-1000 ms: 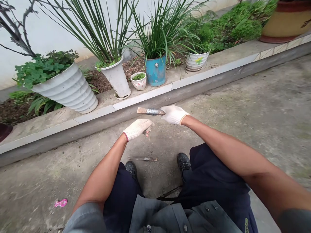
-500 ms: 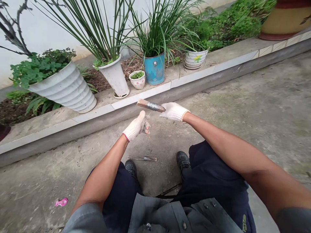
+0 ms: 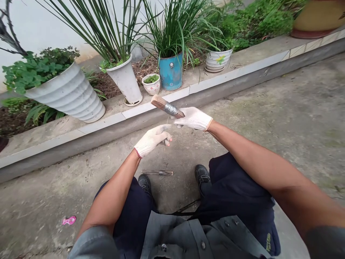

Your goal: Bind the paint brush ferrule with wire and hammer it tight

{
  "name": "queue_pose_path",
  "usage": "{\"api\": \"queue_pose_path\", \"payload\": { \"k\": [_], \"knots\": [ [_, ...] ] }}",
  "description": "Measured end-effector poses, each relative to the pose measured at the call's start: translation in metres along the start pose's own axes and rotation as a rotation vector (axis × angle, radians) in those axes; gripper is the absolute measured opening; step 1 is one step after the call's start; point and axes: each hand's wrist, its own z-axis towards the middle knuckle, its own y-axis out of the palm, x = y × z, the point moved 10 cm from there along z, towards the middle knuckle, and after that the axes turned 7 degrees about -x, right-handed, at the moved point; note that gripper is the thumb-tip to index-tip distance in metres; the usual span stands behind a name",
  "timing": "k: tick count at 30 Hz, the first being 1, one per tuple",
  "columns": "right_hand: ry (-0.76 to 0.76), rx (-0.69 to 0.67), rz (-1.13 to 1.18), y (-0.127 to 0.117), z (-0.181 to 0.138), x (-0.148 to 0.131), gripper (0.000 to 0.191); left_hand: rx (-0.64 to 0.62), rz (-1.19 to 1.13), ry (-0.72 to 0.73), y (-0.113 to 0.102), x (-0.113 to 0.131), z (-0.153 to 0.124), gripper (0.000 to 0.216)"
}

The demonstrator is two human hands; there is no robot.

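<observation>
In my gloved right hand [image 3: 192,118] is one end of a wooden stick [image 3: 159,102], its far end tilted up to the left. Silvery wire [image 3: 171,109] is wound in many turns around the stick's middle. My left hand [image 3: 155,138], also in a white knit glove, is just below and to the left, its fingers curled around a thin loose strand of the wire. That strand runs up towards the coil. A second wooden stick [image 3: 151,172] with wire around it lies on the concrete between my shoes.
Ahead runs a low tiled ledge [image 3: 107,121] bearing a ribbed white pot [image 3: 72,95], a tall white pot [image 3: 126,81], a small patterned pot [image 3: 151,87] and a blue bucket [image 3: 170,73] of plants. A pink object [image 3: 69,220] lies on the ground at left.
The wire-wound stick has turned, its far end rising. My left hand has rolled over and its fingers now point right, nearer my right hand. The view has shifted slightly.
</observation>
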Motion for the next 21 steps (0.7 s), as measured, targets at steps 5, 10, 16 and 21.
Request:
{"api": "queue_pose_path", "payload": {
  "k": [5,10,16,21],
  "knots": [
    [-0.100,-0.012,0.003,-0.004,-0.012,-0.018,0.024,-0.024,0.034,0.005,0.007,0.004,-0.006,0.072],
    [-0.120,-0.039,-0.002,-0.004,-0.016,-0.022,0.030,-0.037,0.054,-0.015,0.012,0.005,-0.009,0.078],
    [-0.098,-0.034,0.000,-0.006,-0.017,-0.021,0.038,0.010,0.081,-0.027,0.010,0.005,-0.006,0.077],
    [-0.081,0.000,-0.109,-0.008,-0.010,-0.013,0.029,0.041,0.171,-0.037,0.008,0.006,-0.009,0.056]
  ]
}}
